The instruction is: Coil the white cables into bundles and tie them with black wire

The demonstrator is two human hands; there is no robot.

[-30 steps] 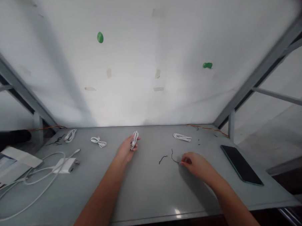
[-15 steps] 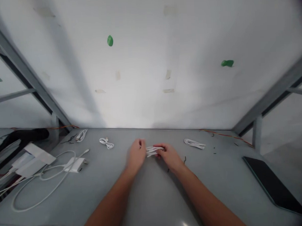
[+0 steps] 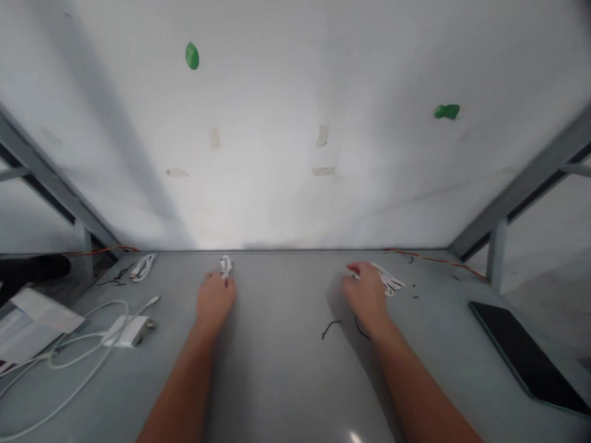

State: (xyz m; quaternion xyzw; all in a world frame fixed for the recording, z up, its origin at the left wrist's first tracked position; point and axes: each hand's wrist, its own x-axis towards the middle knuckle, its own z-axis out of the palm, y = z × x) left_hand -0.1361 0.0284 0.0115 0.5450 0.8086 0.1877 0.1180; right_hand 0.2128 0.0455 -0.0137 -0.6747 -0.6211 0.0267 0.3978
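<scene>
My left hand point(image 3: 215, 300) is closed on a small bundled white cable point(image 3: 225, 266), whose loops stick up past the fingertips near the back of the grey table point(image 3: 281, 353). On the other side, my right hand point(image 3: 367, 293) is low over the table, with its fingers apart and slightly blurred. Beside and partly behind that hand lies coiled white cable point(image 3: 389, 281); how many bundles are there I cannot tell. Two thin black ties, one of them a bent black tie point(image 3: 330, 328), lie close to my right wrist.
Another coiled white cable point(image 3: 143, 267) lies at the back left beside black ties point(image 3: 116, 277). A white charger point(image 3: 126, 331) with a long looping cable and a white box point(image 3: 40, 324) are at the left. A dark phone-like slab point(image 3: 529, 358) lies at the right. A white wall point(image 3: 275, 203) rises behind.
My hands have moved apart from the cable bundle they held between them. The left now grips the small cable that lay at left; the right is beside the cable at right. The view shifted slightly.
</scene>
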